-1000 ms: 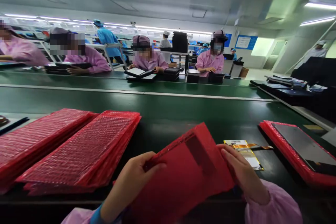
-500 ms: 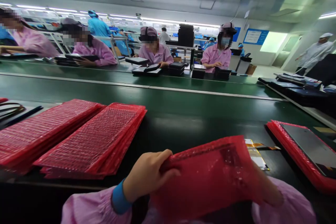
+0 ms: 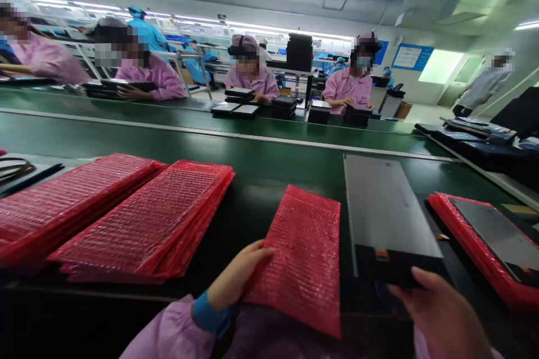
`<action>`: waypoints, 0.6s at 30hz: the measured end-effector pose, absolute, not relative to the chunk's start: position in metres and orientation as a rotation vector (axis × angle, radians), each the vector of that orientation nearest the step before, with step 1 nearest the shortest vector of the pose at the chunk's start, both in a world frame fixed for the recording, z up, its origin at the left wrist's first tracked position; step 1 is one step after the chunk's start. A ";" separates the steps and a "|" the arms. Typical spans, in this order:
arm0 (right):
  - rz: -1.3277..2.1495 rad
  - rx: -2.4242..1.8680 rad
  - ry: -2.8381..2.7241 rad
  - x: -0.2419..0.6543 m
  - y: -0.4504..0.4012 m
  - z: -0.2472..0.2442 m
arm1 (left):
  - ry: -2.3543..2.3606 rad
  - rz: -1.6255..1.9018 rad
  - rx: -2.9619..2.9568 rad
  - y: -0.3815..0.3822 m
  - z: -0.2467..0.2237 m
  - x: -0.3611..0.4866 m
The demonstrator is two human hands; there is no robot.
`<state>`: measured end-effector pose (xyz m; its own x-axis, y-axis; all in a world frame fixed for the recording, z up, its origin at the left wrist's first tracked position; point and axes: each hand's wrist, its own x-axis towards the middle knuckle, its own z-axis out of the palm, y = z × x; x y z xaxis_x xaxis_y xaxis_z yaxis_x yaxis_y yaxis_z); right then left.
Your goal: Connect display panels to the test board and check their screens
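My left hand (image 3: 241, 270) pinches a red bubble-wrap bag (image 3: 301, 247) by its left edge, thumb on top, and the bag hangs tilted above the table's near edge. In my right hand (image 3: 442, 308) is a flat display panel (image 3: 389, 202), gripped at its black lower end. Most of the panel is grey, with a small orange connector tab (image 3: 382, 255) on the dark strip. Bag and panel are side by side, apart. Beyond the panel's right edge, a bit of flex cable (image 3: 442, 236) shows; what it belongs to is hidden.
Two stacks of red bubble bags (image 3: 147, 221) (image 3: 80, 196) lie left. At right, another display panel (image 3: 499, 235) rests on a red bag pile (image 3: 471, 247). Across the green table (image 3: 269, 151), co-workers in pink handle black devices (image 3: 284, 106). Dark equipment (image 3: 484, 146) stands far right.
My right hand, earlier hidden behind or in the bag, is now to its right, holding the panel. The bag has turned upright and narrow in my left hand.
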<state>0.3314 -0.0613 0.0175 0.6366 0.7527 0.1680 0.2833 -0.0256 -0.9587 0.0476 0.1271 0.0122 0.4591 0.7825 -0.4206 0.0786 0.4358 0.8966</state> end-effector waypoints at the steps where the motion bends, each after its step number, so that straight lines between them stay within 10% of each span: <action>1: 0.818 -1.422 -0.730 0.315 -0.053 0.015 | 0.969 0.543 0.970 0.121 0.006 0.056; 14: 2.012 -0.806 -0.635 0.253 -0.029 -0.015 | 0.837 0.604 0.884 0.100 -0.024 0.080; 18: 1.286 -0.931 -0.363 0.289 -0.032 -0.013 | 0.855 0.643 1.082 0.102 -0.035 0.080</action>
<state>0.2891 -0.0323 -0.0128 0.2877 0.9230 -0.2556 -0.6536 -0.0059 -0.7568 0.0799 0.1021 -0.0351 0.5299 0.8018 -0.2761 -0.0419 0.3500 0.9358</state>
